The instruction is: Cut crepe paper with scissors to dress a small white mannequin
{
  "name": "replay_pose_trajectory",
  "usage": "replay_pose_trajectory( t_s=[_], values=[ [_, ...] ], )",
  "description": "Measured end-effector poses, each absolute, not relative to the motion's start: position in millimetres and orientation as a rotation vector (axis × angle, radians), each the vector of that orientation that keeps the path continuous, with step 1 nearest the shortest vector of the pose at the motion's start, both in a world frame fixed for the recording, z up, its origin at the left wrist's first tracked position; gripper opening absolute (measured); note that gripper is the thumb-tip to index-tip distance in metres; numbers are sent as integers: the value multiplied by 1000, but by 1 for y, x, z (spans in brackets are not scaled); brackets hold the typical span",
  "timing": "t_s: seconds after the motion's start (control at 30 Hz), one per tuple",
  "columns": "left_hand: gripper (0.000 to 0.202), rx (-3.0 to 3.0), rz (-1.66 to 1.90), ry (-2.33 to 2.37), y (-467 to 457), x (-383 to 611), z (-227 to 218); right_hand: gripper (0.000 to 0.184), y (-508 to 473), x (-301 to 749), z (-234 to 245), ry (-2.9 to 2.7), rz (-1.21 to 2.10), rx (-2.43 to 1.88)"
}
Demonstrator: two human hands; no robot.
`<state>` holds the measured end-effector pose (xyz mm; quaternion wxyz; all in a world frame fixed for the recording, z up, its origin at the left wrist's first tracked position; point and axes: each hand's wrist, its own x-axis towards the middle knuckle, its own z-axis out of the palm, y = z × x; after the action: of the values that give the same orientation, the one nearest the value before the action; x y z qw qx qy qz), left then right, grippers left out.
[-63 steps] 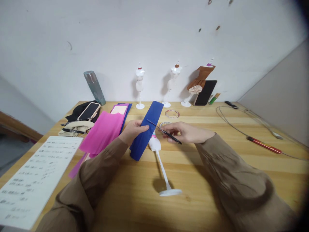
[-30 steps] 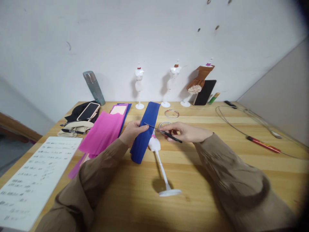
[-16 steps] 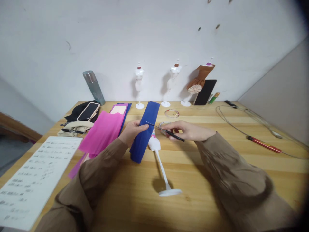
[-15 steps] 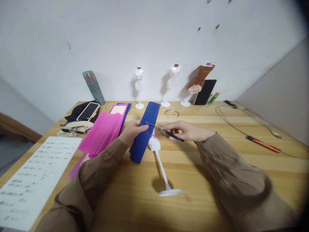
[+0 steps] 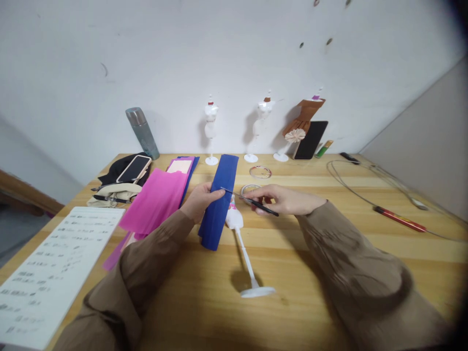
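Observation:
My left hand (image 5: 200,201) is closed on a folded strip of blue crepe paper (image 5: 218,209), thumb on the front face. The strip stands tilted above the table. In my right hand (image 5: 278,199) is a thin tool with a black handle and a slim metal tip (image 5: 263,207); I cannot tell its exact kind. Its tip lies across the blue paper beside my left thumb. Just right of the strip and below the tool, a small white mannequin stand (image 5: 245,253) has its upper part partly hidden. A ring-shaped wire piece (image 5: 249,186) lies behind my right fingers.
Pink crepe paper (image 5: 157,200) lies left of my left hand, near a written sheet (image 5: 54,273), a phone (image 5: 134,168) and a flask (image 5: 142,132). Along the wall stand two bare mannequins (image 5: 211,129) and a brown-dressed one (image 5: 305,117). A red-handled corded tool (image 5: 400,218) lies right.
The blue paper strip has turned slightly more upright, its top shifting left and its bottom right. Both hands and the tool stay almost in place.

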<state>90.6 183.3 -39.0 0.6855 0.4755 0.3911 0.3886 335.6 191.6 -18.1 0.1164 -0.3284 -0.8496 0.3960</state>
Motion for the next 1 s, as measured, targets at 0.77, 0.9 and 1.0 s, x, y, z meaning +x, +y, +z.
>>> replay_pose_trajectory(
  t_s=[0.77,0.9,1.0],
  values=[
    [45,1164,781,945,193,82,-48,55,200,346,-27,-2439,1327,-912],
    [43,1146,777,936,193,82,-46,60,201,343,-36,-2427,1360,-946],
    [49,1085,759,890,193,81,-47,55,202,341,-36,-2376,1301,-963]
  ],
)
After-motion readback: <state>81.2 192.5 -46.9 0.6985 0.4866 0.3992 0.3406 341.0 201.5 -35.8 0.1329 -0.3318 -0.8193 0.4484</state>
